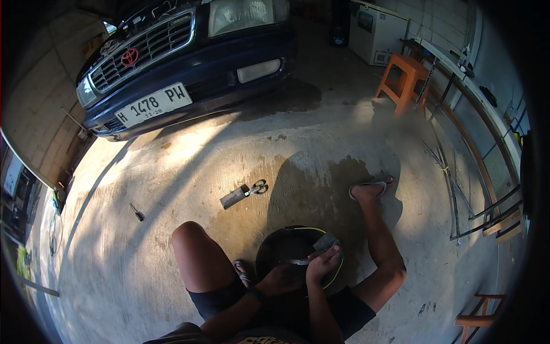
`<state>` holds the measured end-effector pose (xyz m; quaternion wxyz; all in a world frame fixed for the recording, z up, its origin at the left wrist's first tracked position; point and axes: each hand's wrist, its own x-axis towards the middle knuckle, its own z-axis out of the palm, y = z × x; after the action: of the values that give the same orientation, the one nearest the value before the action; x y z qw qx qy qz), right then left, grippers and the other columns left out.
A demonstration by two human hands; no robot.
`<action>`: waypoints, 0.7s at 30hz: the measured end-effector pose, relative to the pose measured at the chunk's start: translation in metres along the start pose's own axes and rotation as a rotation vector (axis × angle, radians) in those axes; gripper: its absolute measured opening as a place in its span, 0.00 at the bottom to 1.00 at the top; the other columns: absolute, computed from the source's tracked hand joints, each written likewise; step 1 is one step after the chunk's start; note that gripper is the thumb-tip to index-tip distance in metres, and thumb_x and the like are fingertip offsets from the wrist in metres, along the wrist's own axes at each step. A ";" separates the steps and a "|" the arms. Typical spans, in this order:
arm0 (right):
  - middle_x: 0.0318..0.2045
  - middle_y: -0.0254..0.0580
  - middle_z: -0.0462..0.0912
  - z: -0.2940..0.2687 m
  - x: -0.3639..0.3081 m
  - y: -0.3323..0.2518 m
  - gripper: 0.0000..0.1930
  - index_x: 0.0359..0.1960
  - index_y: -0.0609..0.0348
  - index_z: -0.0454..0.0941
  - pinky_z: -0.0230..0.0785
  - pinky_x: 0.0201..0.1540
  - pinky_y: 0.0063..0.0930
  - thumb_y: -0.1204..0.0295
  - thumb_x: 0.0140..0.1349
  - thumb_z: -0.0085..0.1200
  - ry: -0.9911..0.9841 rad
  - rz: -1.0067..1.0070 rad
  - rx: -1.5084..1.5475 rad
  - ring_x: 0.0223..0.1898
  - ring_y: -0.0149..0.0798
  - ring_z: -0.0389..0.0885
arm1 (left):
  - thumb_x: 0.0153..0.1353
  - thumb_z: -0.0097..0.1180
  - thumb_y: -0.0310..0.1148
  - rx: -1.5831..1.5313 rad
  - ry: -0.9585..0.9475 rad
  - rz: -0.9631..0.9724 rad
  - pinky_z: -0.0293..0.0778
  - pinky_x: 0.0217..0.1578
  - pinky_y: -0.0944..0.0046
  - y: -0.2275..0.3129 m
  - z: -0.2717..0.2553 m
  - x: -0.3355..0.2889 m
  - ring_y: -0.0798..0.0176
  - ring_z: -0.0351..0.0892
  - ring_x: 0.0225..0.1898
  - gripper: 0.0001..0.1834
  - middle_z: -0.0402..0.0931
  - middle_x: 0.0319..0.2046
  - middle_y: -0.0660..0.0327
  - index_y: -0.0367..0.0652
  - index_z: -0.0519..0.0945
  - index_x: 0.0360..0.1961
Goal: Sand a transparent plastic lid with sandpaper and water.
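Between my knees is a dark round object (272, 246), with a thin yellow line, a cord or an edge, curving along its right side; shadow hides whether it is hollow. My right hand (322, 266) is closed round a small grey flat piece (325, 242) at its right edge. My left hand (281, 281) is low over the dark object, its fingers lost in shadow. A pale narrow strip (297, 262) shows between both hands. Ahead on the floor, scissors (259, 187) with dark handles lie against a dark grey rectangular sheet (234, 198).
A screwdriver (136, 212) lies on the concrete at left. The dark blue car (212, 86) fills the far left. An orange stool (405, 80) stands far right, near a white chest-like appliance (375, 34). Metal bars (458, 195) lean along the right, and a brown stool (480, 318) is near right.
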<state>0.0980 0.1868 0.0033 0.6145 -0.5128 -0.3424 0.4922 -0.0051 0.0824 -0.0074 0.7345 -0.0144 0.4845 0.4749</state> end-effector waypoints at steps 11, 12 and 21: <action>0.26 0.44 0.79 -0.069 -0.014 -0.036 0.22 0.40 0.64 0.73 0.73 0.23 0.36 0.54 0.79 0.39 -0.062 0.170 -0.259 0.26 0.38 0.81 | 0.72 0.48 0.46 -0.095 -0.351 -0.129 0.58 0.72 0.44 0.003 0.030 -0.039 0.48 0.65 0.70 0.35 0.65 0.70 0.51 0.39 0.59 0.73; 0.28 0.47 0.82 -0.074 -0.005 -0.030 0.22 0.38 0.65 0.75 0.77 0.26 0.41 0.55 0.78 0.42 -0.202 -0.069 -0.656 0.29 0.42 0.86 | 0.72 0.49 0.46 0.008 -0.302 0.060 0.62 0.70 0.44 0.000 0.025 -0.040 0.49 0.67 0.69 0.34 0.66 0.68 0.52 0.39 0.60 0.73; 0.34 0.57 0.86 -0.040 0.006 0.095 0.14 0.45 0.58 0.82 0.79 0.42 0.52 0.64 0.69 0.48 -1.125 -0.308 -1.407 0.39 0.59 0.86 | 0.68 0.55 0.52 0.060 -0.114 0.411 0.73 0.58 0.53 0.108 0.041 -0.036 0.58 0.76 0.56 0.34 0.76 0.56 0.56 0.38 0.68 0.65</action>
<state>0.1126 0.1796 -0.0990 -0.0387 -0.4021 -0.8772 0.2597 -0.0561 0.1364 0.0875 0.6485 0.1336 0.4487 0.6002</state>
